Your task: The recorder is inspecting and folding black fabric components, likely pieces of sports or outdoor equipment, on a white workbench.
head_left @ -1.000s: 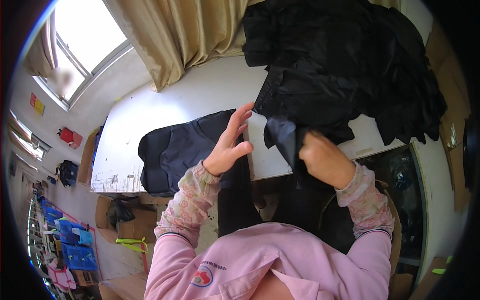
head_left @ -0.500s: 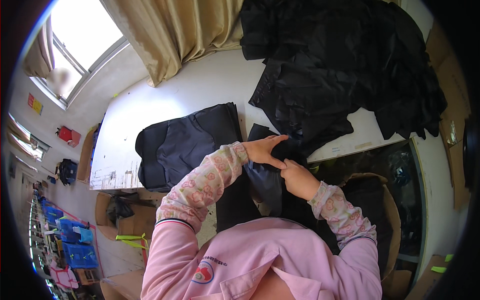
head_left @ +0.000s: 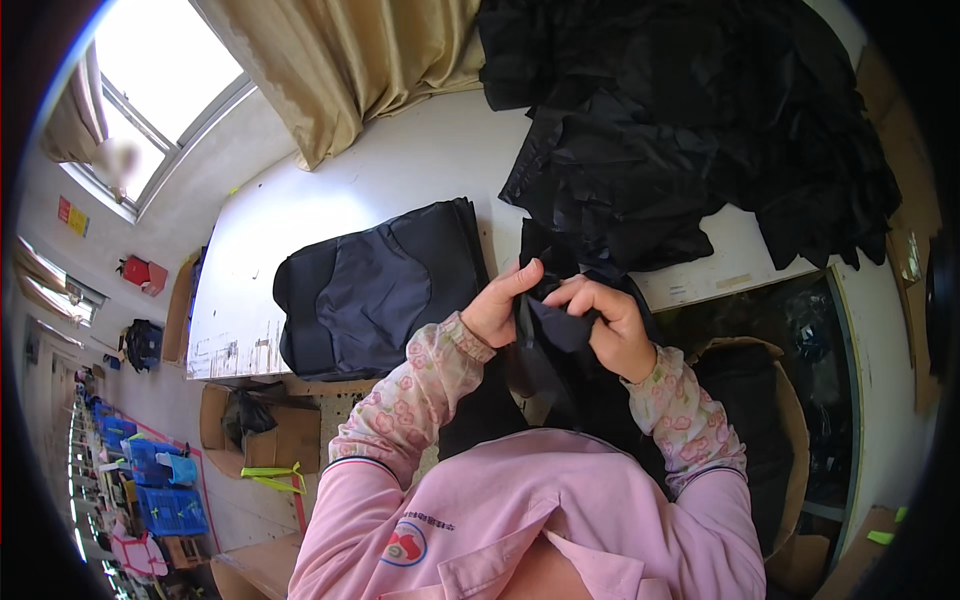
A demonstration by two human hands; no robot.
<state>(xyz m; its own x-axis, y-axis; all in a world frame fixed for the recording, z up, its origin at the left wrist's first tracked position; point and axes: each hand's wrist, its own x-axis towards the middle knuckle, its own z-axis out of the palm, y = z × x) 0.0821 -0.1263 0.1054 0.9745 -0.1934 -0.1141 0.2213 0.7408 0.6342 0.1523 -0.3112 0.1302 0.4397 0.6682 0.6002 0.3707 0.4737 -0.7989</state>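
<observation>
Both of my hands are raised close to my chest and grip one piece of black fabric (head_left: 552, 330). My left hand (head_left: 503, 303) pinches its left edge, and my right hand (head_left: 607, 320) closes over its right side. The fabric hangs down from my hands toward my lap. On the white table (head_left: 400, 170), just left of my hands, lies a flat dark cover (head_left: 370, 290) with black and navy panels. A big heap of black fabric (head_left: 690, 130) lies on the table beyond my hands.
A beige curtain (head_left: 340, 70) hangs at the back beside a bright window (head_left: 160, 90). A cardboard box (head_left: 255, 435) stands under the table at the left. Blue crates (head_left: 160, 485) sit on the floor far left. Another brown box (head_left: 770, 440) stands to my right.
My left hand has left the flat cover and come to the black fabric. Both hands have drawn the piece off the table edge toward my chest.
</observation>
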